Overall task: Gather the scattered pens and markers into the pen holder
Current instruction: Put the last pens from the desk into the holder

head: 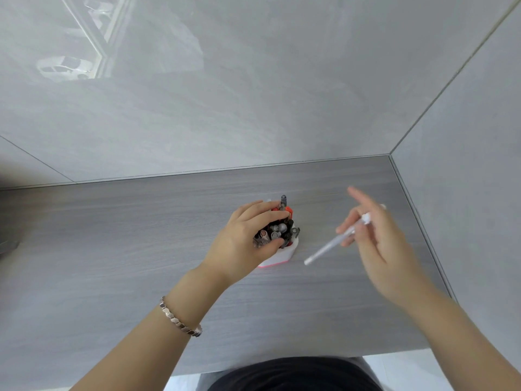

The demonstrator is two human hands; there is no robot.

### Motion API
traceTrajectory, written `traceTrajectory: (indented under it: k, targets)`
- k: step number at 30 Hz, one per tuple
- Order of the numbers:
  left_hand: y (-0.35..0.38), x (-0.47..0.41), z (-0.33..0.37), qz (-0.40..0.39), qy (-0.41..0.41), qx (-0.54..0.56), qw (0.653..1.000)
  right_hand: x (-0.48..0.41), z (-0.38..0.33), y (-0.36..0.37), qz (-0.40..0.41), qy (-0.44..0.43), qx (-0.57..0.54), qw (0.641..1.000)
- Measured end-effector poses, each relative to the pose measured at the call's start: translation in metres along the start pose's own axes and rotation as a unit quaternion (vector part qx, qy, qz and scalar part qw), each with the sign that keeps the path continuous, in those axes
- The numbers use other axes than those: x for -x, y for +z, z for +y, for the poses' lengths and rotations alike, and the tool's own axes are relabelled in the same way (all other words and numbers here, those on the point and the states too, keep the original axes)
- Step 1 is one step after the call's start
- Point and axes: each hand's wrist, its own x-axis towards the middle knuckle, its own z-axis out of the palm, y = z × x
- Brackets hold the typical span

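Right hand [375, 246] pinches a slim white pen [335, 241] near its upper end, thumb and fingers closed on the barrel, index finger sticking out straight. Pen's long axis runs diagonal: one end low and toward the person's left, just right of the holder; the other end up-right at the fingers, with a white clip or cap showing there. Which end is the tip, cannot tell (motion blur). Pen is in the air, above the desk, not touching the holder.

Left hand [248, 235] is curled around the bundle of pens and markers [277, 230] standing in the pen holder [282, 253], fingers over the far side, thumb on the near side, squeezing them together. Holder is small, white, smooth plastic with a red-pink bottom edge, standing upright on the desk [141, 249]. It is packed full: grey, black and silver caps pointing up, one grey-tipped pen standing taller at the back, an orange-red piece next to it.

Desk is grey with a wood-grain texture, matte. Glossy grey wall panels [253, 94] behind and on the right. Metal link bracelet [181, 318] on the left wrist.
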Motion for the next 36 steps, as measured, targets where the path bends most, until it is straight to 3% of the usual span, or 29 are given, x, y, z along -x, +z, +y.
traceTrajectory:
  k: [4, 9, 12, 20, 23, 30, 33, 36]
  targets:
    - [0.0, 0.0, 0.0, 0.002, 0.008, 0.002, 1.0, 0.008, -0.002, 0.001, 0.061, -0.052, -0.092, 0.993]
    - [-0.001, 0.0, 0.0, 0.0, 0.012, 0.006, 1.0, 0.005, 0.001, 0.026, 0.052, -0.062, -0.079, 0.994]
    - [-0.001, 0.002, -0.003, -0.01, 0.017, 0.003, 1.0, 0.002, 0.01, 0.045, 0.034, -0.057, -0.032, 0.997]
    - [0.019, 0.006, 0.006, 0.043, -0.132, -0.006, 0.99, -0.009, 0.02, 0.064, 0.09, -0.111, 0.146, 0.979]
    - [0.02, 0.004, 0.006, 0.035, -0.144, -0.001, 0.989, -0.01, 0.028, 0.061, 0.093, -0.108, 0.175, 0.974]
    - [0.022, 0.005, 0.002, 0.036, -0.156, 0.012, 0.987, -0.029, 0.016, 0.037, -0.089, -0.01, 0.053, 0.995]
    - [0.009, 0.011, -0.008, 0.052, -0.176, 0.03, 0.983, -0.042, 0.016, 0.034, -0.143, 0.045, 0.11, 0.983]
    - [-0.026, 0.021, -0.035, 0.068, -0.203, 0.049, 0.976, -0.058, 0.011, 0.049, -0.238, 0.094, 0.212, 0.943]
